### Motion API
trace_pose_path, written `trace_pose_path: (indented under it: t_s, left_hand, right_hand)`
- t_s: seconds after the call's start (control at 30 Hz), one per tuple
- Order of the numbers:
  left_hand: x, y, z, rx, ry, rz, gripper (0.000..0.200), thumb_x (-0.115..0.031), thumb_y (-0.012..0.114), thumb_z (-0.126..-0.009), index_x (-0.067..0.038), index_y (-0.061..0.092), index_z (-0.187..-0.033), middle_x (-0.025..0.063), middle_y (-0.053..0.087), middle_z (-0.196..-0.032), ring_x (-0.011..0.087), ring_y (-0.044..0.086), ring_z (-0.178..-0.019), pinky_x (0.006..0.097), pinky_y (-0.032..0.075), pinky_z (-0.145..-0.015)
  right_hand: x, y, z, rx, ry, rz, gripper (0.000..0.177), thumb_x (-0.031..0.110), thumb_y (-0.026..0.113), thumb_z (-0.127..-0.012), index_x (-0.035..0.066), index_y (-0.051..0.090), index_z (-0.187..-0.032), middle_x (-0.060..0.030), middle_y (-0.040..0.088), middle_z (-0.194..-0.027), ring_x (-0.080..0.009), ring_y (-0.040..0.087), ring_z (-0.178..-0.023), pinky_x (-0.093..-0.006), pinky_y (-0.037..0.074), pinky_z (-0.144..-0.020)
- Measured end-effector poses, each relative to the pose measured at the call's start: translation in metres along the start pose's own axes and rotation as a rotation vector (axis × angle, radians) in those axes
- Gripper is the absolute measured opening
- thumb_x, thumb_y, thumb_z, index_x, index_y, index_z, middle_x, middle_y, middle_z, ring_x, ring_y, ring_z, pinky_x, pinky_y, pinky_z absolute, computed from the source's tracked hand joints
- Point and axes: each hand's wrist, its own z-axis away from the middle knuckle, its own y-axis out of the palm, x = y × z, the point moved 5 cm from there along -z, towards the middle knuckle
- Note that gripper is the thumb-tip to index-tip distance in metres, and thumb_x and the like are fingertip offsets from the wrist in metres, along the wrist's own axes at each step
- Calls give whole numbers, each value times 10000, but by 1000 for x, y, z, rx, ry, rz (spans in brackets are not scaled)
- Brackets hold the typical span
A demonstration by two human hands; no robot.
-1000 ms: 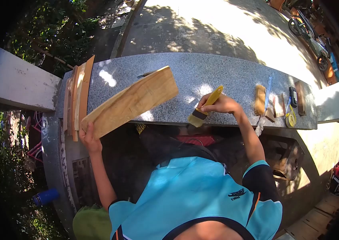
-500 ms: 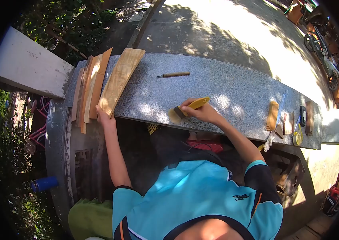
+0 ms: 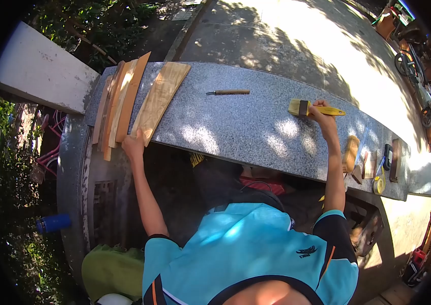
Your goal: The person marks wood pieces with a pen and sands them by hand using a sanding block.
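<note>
speckled grey stone counter, patchy sun on it, and the left hand is down at the near edge with its grip closed on the bottom end of a pale wood board. that board sits at a slant just beside a bunch of thinner wood strips on the left side. right hand is up over the right half, grip closed round a yellow-handled brush, bristles pointing left. kinda between the board and the brush there's a thin carving tool lying by itself, wooden handle, metal tip facing left. over at the right end you've got a wood block, a clear ruler, a yellow tape roll and a dark brown block.
</note>
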Motion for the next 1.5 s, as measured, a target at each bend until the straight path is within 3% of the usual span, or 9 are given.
trace_pose_path:
  t_s: [0.13, 0.37, 0.57, 0.77, 0.87, 1.07, 1.27, 1.43, 1.5]
  left_hand:
    - [-60, -17, 8, -282, 435, -83, 469, -324, 609, -806, -15, 527, -1149, 234, 516, -1051, 357, 524, -980, 446, 427, -816]
    - [-238, 76, 78, 171, 1294, 180, 240, -292, 567, -836, -142, 583, -1022, 111, 552, -972, 290, 530, -940, 390, 442, -761]
    - [-177, 63, 11, -230, 822, 143, 166, -170, 439, -900, -45, 544, -929, 136, 588, -829, 323, 574, -782, 419, 455, -692]
    - [-135, 71, -10, -244, 790, 23, 210, -176, 431, -908, -25, 514, -1027, 152, 515, -952, 336, 505, -937, 449, 404, -801]
    - [-138, 71, -5, -230, 795, 29, 207, -178, 437, -905, -35, 517, -1031, 142, 518, -932, 331, 509, -922, 439, 405, -798]
    - [-130, 70, -12, -312, 776, -12, 187, -191, 463, -891, -53, 529, -997, 122, 520, -909, 312, 511, -907, 436, 401, -766]
    - [-136, 74, -10, -272, 766, 41, 193, -195, 457, -894, -54, 538, -999, 128, 535, -938, 315, 513, -916, 434, 404, -788]
    - [-135, 71, -8, -250, 788, 72, 225, -201, 440, -906, -42, 534, -1033, 144, 538, -958, 335, 509, -933, 452, 400, -795]
    - [-137, 69, -8, -212, 785, 60, 243, -205, 435, -908, -29, 542, -1037, 154, 553, -947, 348, 514, -928, 456, 401, -797]
  right_hand:
    - [26, 61, 26, 157, 119, -94, 179, 191, 622, -813, 52, 566, -912, -40, 593, -872, -104, 581, -800, -230, 487, -676]
    - [35, 240, 67, 698, -62, -7, 184, 181, 637, -795, 13, 632, -871, -51, 635, -807, -110, 588, -716, -251, 473, -639]
    - [39, 100, -79, -234, -106, 130, 170, 141, 617, -790, 18, 631, -906, -101, 651, -825, -131, 620, -720, -246, 512, -623]
    - [75, 210, 73, 876, -660, 128, 116, 81, 623, -765, 41, 639, -872, -93, 661, -818, -174, 633, -761, -305, 488, -680]
    - [60, 173, 57, 793, -317, 148, 143, 107, 620, -757, 48, 648, -885, -92, 663, -852, -187, 638, -772, -320, 492, -709]
    - [26, -76, -98, -270, 93, 527, 177, 152, 590, -821, 22, 619, -938, -80, 642, -862, -146, 612, -764, -251, 510, -681]
    - [56, 15, 9, 1059, 81, 394, 242, 206, 698, -735, 56, 646, -918, -43, 638, -844, -118, 596, -786, -258, 495, -673]
    - [23, -110, -94, -417, -41, 569, 137, 138, 642, -781, 44, 642, -882, -59, 651, -822, -139, 612, -778, -270, 508, -680]
    - [24, -106, -94, -324, -47, 285, 134, 119, 627, -780, 63, 652, -899, -60, 655, -814, -145, 611, -759, -284, 494, -672]
